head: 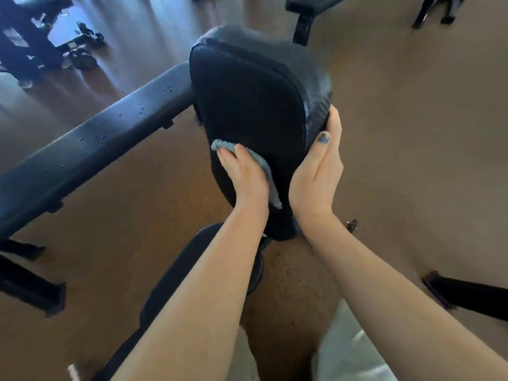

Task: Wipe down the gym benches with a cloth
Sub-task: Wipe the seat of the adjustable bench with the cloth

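At the centre of the gym floor, one black padded backrest point(247, 114) stands raised and tilted, its long axis running from the person's knees up and away toward the far side of the room. One grey cloth point(257, 163) lies flat against the lower part of this pad. Two bare hands are on the pad. The left hand point(244, 177) presses the cloth to the pad face with fingers extended and flat. The right hand point(319, 171) rests against the pad's right edge, fingers straight, thumb laid along the side. One black seat pad point(192, 270) extends below the backrest toward the person. A second bench point(90, 158), long and flat, crosses the left side diagonally; water droplets sit on its top. A third bench point(310, 4) is partly visible at the upper edge. Flooring is tan-brown and speckled. Dark equipment point(33, 42) stands at the far left.
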Demonstrator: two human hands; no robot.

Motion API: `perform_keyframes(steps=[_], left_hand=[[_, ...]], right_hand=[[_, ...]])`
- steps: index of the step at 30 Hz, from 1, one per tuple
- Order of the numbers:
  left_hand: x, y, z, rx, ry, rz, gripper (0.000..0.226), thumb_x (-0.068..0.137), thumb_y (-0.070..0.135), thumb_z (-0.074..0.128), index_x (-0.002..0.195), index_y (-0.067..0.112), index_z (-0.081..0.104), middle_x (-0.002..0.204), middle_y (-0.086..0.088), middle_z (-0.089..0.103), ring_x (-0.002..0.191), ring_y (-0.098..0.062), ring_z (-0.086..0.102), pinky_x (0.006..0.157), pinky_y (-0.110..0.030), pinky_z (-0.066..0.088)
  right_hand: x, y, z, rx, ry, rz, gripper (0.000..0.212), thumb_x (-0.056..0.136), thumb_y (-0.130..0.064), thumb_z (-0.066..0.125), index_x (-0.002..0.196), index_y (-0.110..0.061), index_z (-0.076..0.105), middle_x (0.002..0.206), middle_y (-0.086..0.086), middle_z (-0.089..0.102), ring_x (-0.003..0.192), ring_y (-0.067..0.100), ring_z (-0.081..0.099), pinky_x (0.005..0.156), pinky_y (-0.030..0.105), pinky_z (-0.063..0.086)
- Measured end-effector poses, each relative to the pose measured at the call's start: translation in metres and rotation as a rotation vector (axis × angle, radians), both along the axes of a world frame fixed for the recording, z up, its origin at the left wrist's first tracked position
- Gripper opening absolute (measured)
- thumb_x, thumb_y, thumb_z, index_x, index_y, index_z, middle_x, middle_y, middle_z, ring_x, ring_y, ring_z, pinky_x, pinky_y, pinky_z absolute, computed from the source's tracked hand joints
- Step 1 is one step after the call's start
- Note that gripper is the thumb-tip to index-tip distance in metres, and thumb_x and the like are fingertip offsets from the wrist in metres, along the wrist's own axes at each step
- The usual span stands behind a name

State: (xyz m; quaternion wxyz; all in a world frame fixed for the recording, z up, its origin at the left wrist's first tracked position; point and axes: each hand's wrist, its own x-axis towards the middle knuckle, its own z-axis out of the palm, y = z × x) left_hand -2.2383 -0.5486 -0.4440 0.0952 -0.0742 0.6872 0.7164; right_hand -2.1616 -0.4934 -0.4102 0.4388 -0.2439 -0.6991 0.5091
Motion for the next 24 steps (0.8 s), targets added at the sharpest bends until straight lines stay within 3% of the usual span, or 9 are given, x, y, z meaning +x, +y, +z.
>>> perform_keyframes(steps=[2,4,6,9,11,14,16,18,24], left_hand=[[-0.002,-0.002,0.026,0.085,-0.290,0.033,0.063,0.109,0.046,0.032,0.166,0.030,0.011,0.169,-0.001,0.025,0.150,-0.027,0.035,0.122,-0.049,0.031],[0.001,-0.007,0.052,0.224,-0.508,0.033,0.066,0.105,0.055,0.044,0.162,0.026,0.029,0.161,-0.005,0.041,0.141,-0.029,0.047,0.118,-0.048,0.038],[0.012,-0.013,0.080,0.325,-0.600,-0.056,0.066,0.098,0.059,0.055,0.152,0.022,0.047,0.151,-0.010,0.055,0.133,-0.031,0.057,0.117,-0.049,0.042],[0.035,-0.016,0.126,0.388,-0.650,-0.154,0.049,0.101,0.048,0.055,0.136,0.013,0.061,0.131,-0.015,0.068,0.118,-0.034,0.067,0.108,-0.048,0.050],[0.047,-0.015,0.158,0.313,-0.683,-0.167,0.036,0.104,0.030,0.050,0.128,0.006,0.063,0.125,-0.017,0.068,0.116,-0.033,0.066,0.104,-0.044,0.052],[0.061,-0.014,0.194,0.214,-0.789,-0.159,0.032,0.095,0.013,0.048,0.124,0.003,0.058,0.135,-0.021,0.060,0.125,-0.036,0.059,0.105,-0.044,0.049],[0.074,-0.015,0.217,0.167,-0.827,-0.163,0.032,0.091,0.009,0.049,0.121,0.003,0.059,0.127,-0.021,0.063,0.117,-0.036,0.063,0.100,-0.045,0.054],[0.088,-0.013,0.244,0.155,-0.838,-0.203,0.041,0.094,0.009,0.049,0.135,0.005,0.055,0.115,-0.019,0.063,0.115,-0.033,0.062,0.104,-0.047,0.052],[0.125,0.019,0.313,0.159,-0.874,-0.401,0.031,0.105,0.023,0.046,0.130,0.007,0.053,0.129,-0.020,0.061,0.119,-0.034,0.061,0.108,-0.050,0.048]], right_hand=[[0.013,-0.004,0.011,-0.064,-0.132,0.046,0.047,0.110,-0.034,0.021,0.155,-0.035,0.032,0.152,-0.010,0.051,0.136,0.007,0.050,0.113,0.035,0.043],[0.027,-0.009,0.032,-0.156,-0.254,0.064,0.050,0.108,-0.035,0.026,0.158,-0.035,0.029,0.151,-0.008,0.053,0.136,0.015,0.052,0.113,0.042,0.044],[0.037,-0.014,0.061,-0.353,-0.332,0.060,0.053,0.106,-0.026,0.037,0.158,-0.034,0.032,0.152,-0.011,0.052,0.136,0.010,0.051,0.112,0.032,0.044],[0.047,-0.018,0.108,-0.564,-0.475,0.137,0.060,0.102,-0.019,0.047,0.159,-0.032,0.033,0.153,-0.011,0.050,0.128,0.006,0.053,0.093,0.017,0.043],[0.053,-0.017,0.133,-0.570,-0.578,0.214,0.057,0.103,-0.022,0.048,0.158,-0.027,0.036,0.155,-0.007,0.048,0.127,0.007,0.050,0.096,0.018,0.042],[0.070,-0.015,0.159,-0.584,-0.680,0.279,0.042,0.103,-0.026,0.050,0.144,-0.025,0.055,0.142,-0.002,0.058,0.131,0.019,0.053,0.111,0.035,0.043],[0.088,-0.013,0.176,-0.491,-0.718,0.313,0.038,0.097,-0.024,0.059,0.135,-0.024,0.060,0.127,-0.004,0.063,0.116,0.015,0.059,0.099,0.035,0.051],[0.110,-0.008,0.201,-0.405,-0.731,0.318,0.041,0.090,-0.019,0.067,0.130,-0.024,0.060,0.115,-0.007,0.063,0.104,0.010,0.060,0.086,0.029,0.054],[0.150,0.036,0.265,-0.346,-0.739,0.150,0.012,0.092,-0.018,0.061,0.100,-0.021,0.070,0.090,-0.007,0.067,0.081,0.009,0.061,0.061,0.023,0.045]])
